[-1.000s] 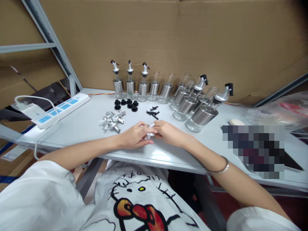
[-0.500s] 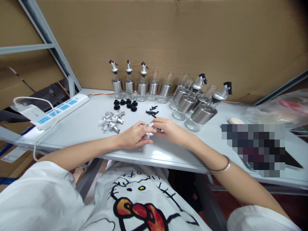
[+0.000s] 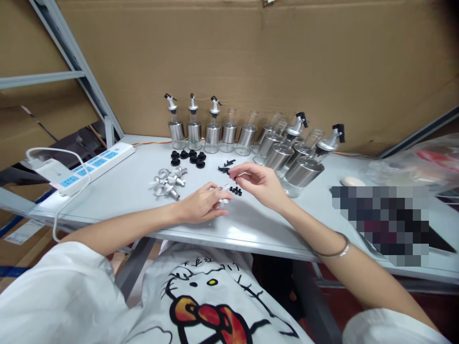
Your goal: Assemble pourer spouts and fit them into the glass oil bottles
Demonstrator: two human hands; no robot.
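My left hand (image 3: pixel 202 204) is closed around a silver pourer spout (image 3: pixel 224 200), partly hidden by its fingers, just above the table. My right hand (image 3: pixel 258 184) reaches over a small pile of black levers (image 3: pixel 224 169), thumb and forefinger pinched on a black lever (image 3: pixel 234 177) that is mostly hidden. Below its fingertips lies a cluster of small black plugs (image 3: pixel 235 191). More silver pourer spouts (image 3: pixel 168 183) lie heaped left of my left hand. Behind them sit several black ribbed stoppers (image 3: pixel 193 157).
Glass bottles with steel sleeves (image 3: pixel 229 131) line the back, some topped with pourers (image 3: pixel 214 104). A tilted bottle group (image 3: pixel 304 171) stands right of my right hand. A power strip (image 3: pixel 91 167) lies left; a white oval object (image 3: pixel 353 181) and plastic bag (image 3: pixel 412 160) lie right.
My right hand has left the pourer spout and moved up and back to the black levers, uncovering the small plugs. My left hand still holds the spout in nearly the same place.
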